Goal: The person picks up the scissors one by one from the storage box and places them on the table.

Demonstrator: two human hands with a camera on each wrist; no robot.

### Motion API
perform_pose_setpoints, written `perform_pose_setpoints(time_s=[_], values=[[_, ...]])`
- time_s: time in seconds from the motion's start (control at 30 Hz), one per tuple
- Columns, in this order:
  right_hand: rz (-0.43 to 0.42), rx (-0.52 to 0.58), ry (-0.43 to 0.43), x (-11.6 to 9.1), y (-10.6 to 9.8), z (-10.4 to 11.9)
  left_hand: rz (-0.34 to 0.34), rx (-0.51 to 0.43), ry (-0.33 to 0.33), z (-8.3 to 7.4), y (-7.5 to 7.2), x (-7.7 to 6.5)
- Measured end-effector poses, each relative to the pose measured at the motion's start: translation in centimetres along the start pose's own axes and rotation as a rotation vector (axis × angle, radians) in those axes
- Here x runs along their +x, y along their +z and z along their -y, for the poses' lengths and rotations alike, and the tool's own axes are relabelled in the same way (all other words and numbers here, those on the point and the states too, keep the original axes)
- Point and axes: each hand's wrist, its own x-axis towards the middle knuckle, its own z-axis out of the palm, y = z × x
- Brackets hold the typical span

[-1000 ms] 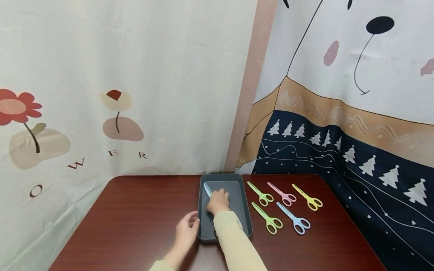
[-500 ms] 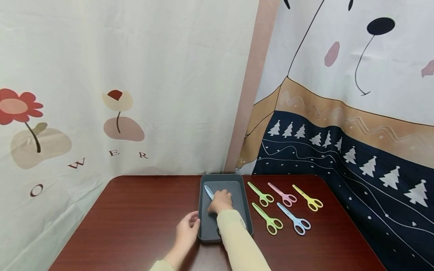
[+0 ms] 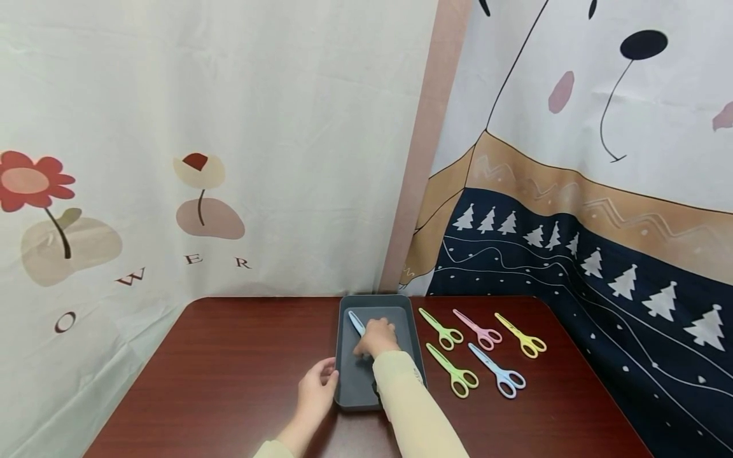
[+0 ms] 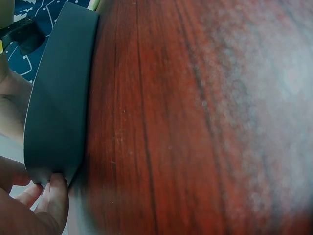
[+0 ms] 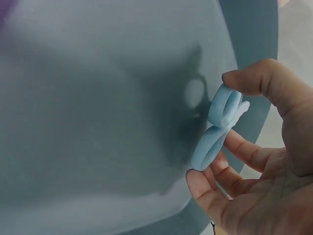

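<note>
Light blue scissors [image 3: 356, 322] lie inside the dark grey tray [image 3: 346, 388], their blade end pointing toward the far left corner. My right hand [image 3: 378, 338] holds them by the handle end. In the right wrist view, thumb and fingertips pinch the two handle loops [image 5: 208, 147] from opposite sides, and the loops stand on edge over the tray floor. At the tray's left side, my left hand [image 3: 315, 386] grips its edge with thumb and fingers. The left wrist view has those fingers [image 4: 57, 198] against the tray's outer wall.
Right of the tray lie two green scissors [image 3: 452, 371], pink scissors [image 3: 480, 331], yellow scissors [image 3: 522, 336] and another blue pair [image 3: 498, 371]. All rest on the reddish-brown table [image 3: 258, 343]. Printed curtains [image 3: 286, 127] hang behind it.
My right hand and the light blue scissors have shifted slightly to the right within the tray. The left hand stays at the tray's edge, and the other scissors lie as before.
</note>
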Motion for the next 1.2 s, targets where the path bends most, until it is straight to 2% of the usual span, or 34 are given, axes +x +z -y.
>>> perform_pose_setpoints(time_s=[0.4, 0.83, 1.0, 1.2], values=[[0.022, -0.019, -0.022, 0.6, -1.5, -0.7, 0.022, -0.010, -0.018, 0.0, -0.1, -0.1], [0.036, -0.100, -0.107, 1.3, -3.6, -2.2, 0.021, -0.007, -0.005, -0.2, -0.3, -0.3], [0.014, -0.153, -0.135, 1.5, -4.0, -2.6, 0.021, -0.010, 0.000, -0.2, -0.4, -0.2], [0.015, -0.158, -0.157, 1.3, -4.3, -2.8, 0.016, -0.012, 0.005, -0.1, -0.3, -0.2]])
